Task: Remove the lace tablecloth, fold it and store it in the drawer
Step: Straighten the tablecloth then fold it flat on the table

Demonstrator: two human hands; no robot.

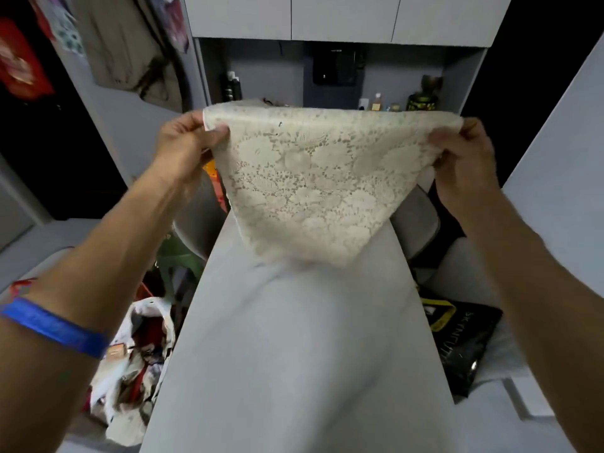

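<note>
The cream lace tablecloth (313,181) hangs in the air above the far half of the grey table (294,354), stretched wide along its top edge and tapering down to a point just above the tabletop. My left hand (186,145) pinches its upper left corner. My right hand (464,158) pinches the upper right corner. Both arms reach forward at about the same height. No drawer is in view.
Behind the cloth is a grey niche with bottles (376,103) and a dark jar (421,101) under wall cabinets. A bag of mixed items (137,361) lies left of the table, a black packet (464,341) right. Grey chairs (199,210) flank the table.
</note>
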